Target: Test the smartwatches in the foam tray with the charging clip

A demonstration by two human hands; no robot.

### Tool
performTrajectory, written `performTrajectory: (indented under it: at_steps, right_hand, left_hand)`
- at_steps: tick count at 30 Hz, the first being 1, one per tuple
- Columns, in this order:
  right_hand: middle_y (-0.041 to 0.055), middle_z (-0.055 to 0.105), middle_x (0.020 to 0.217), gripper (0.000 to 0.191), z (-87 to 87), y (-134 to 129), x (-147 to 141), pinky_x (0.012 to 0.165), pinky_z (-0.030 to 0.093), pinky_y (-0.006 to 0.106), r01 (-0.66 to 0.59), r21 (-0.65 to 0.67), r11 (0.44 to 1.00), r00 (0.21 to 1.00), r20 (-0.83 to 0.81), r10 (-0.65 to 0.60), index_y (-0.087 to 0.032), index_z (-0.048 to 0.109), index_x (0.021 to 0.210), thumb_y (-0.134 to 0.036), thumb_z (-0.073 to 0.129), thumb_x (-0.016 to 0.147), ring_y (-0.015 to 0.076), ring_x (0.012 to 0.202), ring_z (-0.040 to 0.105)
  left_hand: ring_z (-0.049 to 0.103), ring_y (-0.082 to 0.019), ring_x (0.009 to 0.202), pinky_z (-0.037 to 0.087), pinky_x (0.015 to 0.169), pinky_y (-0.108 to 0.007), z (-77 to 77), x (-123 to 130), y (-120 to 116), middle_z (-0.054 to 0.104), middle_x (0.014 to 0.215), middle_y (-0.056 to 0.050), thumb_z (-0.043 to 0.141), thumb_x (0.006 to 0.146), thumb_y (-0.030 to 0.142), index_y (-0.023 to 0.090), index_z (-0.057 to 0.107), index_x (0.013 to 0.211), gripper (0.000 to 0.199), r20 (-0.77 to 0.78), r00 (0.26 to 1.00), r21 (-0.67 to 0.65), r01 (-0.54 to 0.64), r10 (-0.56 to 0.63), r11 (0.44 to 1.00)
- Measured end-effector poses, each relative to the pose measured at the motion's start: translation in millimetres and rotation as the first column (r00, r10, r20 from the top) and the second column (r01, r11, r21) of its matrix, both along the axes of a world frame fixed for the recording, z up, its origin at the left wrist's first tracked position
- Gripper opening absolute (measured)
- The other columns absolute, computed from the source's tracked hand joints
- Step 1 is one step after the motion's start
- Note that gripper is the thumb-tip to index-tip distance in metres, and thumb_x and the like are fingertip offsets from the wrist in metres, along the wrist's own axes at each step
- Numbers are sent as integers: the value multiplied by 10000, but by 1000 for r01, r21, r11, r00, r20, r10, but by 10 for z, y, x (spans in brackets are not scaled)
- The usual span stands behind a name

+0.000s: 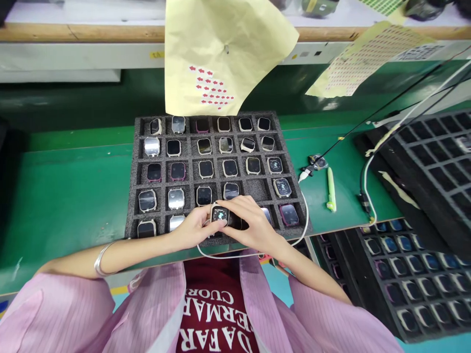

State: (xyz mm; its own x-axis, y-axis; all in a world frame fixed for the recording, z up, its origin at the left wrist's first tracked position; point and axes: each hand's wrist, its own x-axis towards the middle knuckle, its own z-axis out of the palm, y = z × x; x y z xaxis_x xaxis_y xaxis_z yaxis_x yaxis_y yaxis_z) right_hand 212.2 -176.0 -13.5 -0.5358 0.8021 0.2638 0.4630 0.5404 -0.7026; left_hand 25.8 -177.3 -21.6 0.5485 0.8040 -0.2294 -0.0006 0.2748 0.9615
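A smartwatch case (220,214) with a lit screen is held between both hands, just above the front rows of a grey foam tray (259,188). My left hand (195,226) grips its left side, fingers closed. My right hand (250,219) closes on its right side, with a thumb over the lower screen. A white cable (235,256) loops below the hands; where its near end attaches is hidden. Strapless watch cases fill most compartments, some silver, some purple-edged. One compartment right behind my right hand holds no watch. Two watches at the right, including one (282,187), show lit faces.
A green-handled tool (331,190) and a small round device (318,162) with cables lie right of the tray. More foam trays (423,274) with watches stand at the lower right. A yellow sticker sheet (224,54) hangs from the shelf (91,33) over the tray's back.
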Motion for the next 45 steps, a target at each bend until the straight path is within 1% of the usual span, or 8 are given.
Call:
performTrajectory:
  at_steps: [12, 17, 22, 28, 32, 37, 41, 45]
  right_hand:
    - [104, 619, 1078, 446, 31, 25, 51, 853, 454, 450, -10, -58, 998, 997, -76, 6, -187, 568, 1234, -284, 711, 823, 261, 978, 567]
    - [80, 600, 1049, 338, 97, 121, 153, 857, 484, 376, -263, -313, 913, 910, -395, 127, -215, 650, 1178, -294, 698, 852, 206, 962, 589]
    - [47, 601, 945, 294, 4, 106, 115, 775, 492, 336, -257, -351, 900, 840, -542, 28, -258, 716, 1071, -319, 762, 787, 177, 857, 584]
    - [77, 594, 1059, 435, 102, 121, 159, 867, 489, 384, -253, -288, 924, 917, -377, 134, -228, 624, 1216, -301, 749, 805, 209, 966, 587]
    - [102, 569, 1127, 569, 93, 57, 117, 894, 486, 427, -130, -138, 982, 978, -182, 104, -209, 531, 1285, -358, 757, 784, 249, 1039, 557]
    - [133, 562, 1126, 398, 30, -38, 13, 858, 475, 470, -11, 53, 999, 1000, -12, 11, -170, 535, 1238, -316, 632, 881, 271, 1017, 539]
    - [101, 559, 1091, 406, 131, 86, 139, 877, 482, 426, -8, -31, 999, 995, -97, 5, -194, 566, 1200, -322, 685, 834, 257, 1027, 553]
    - [90, 581, 1113, 394, 184, 359, 493, 928, 442, 440, 150, 1, 989, 988, -44, -150, -212, 576, 1191, -305, 699, 829, 263, 1043, 550]
  left_hand:
    - [513, -136, 729, 429, 666, -246, -25, -2, -7, 593, 817, -26, 628, 823, 432, 112, 590, 967, 354, 1, 1000, -33, 6, -6, 999]
    - [384, -45, 445, 310, 424, -179, 95, -63, 21, 680, 786, -72, 599, 852, 450, 109, 557, 933, 354, 201, 951, -172, 270, -234, 947]
    - [285, -17, 380, 231, 358, -169, 120, -108, 21, 691, 779, -91, 597, 866, 416, 108, 538, 922, 318, 308, 906, -188, 358, -291, 914]
    - [465, -75, 542, 376, 511, -191, 73, -47, -9, 666, 794, -52, 602, 859, 402, 114, 569, 949, 303, 146, 978, -100, 163, -147, 982]
    - [541, -145, 761, 448, 699, -254, 25, -8, -17, 608, 840, -34, 619, 836, 395, 119, 583, 966, 307, 53, 998, -31, 40, -38, 999]
    - [511, -148, 768, 443, 716, -272, -17, -2, -27, 569, 830, -21, 588, 853, 392, 125, 588, 981, 296, -17, 999, -1, 30, -30, 1000]
    - [546, -151, 801, 452, 691, -256, -16, -3, -12, 593, 932, -45, 656, 799, 419, 133, 543, 1073, 412, 42, 995, -83, 98, -95, 992]
    - [465, -60, 573, 363, 482, -184, 16, -49, 39, 576, 909, -28, 704, 760, 401, 129, 498, 1030, 435, 37, 989, -173, 145, -141, 974]
